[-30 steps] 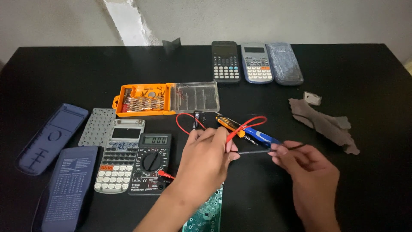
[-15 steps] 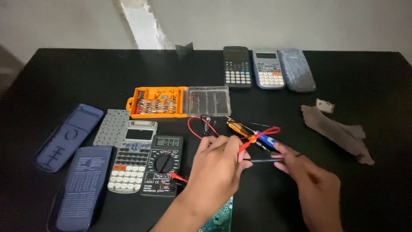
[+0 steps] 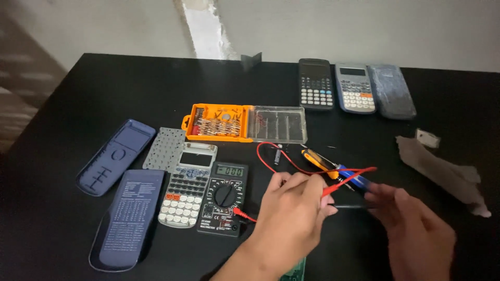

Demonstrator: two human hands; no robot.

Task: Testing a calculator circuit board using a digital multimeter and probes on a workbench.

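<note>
Near the front edge of the black table (image 3: 104, 83), the left hand (image 3: 291, 218) pinches a red probe (image 3: 349, 183) between thumb and fingertips, its tip pointing right toward the right hand (image 3: 411, 229). That hand is closed around a thin black probe (image 3: 349, 206), which lies nearly level and reaches left until it comes close to the left hand's fingers; the right hand is blurred, so how tightly it grips is hard to say. A red wire (image 3: 271, 156) loops from the red probe back over the table and a short red lead plugs into the black meter (image 3: 225, 199), which sits just left of the left hand with its small screen lit. Just behind the two hands lies a screwdriver with a yellow and blue handle (image 3: 333, 169). Beside the meter on its left is a pale calculator (image 3: 183, 192), then a dark blue cover (image 3: 127, 218) printed with small text, and further left another blue cover (image 3: 115, 156) (hollow side up). A grey key mat (image 3: 164, 150) lies between them. Behind these stands an orange bit case (image 3: 219, 122) with its clear lid (image 3: 278, 124) folded open. Far back are two more calculators (image 3: 336, 91) and a dark sleeve (image 3: 391, 98). To the right rests a crumpled grey cloth (image 3: 442, 171).
</note>
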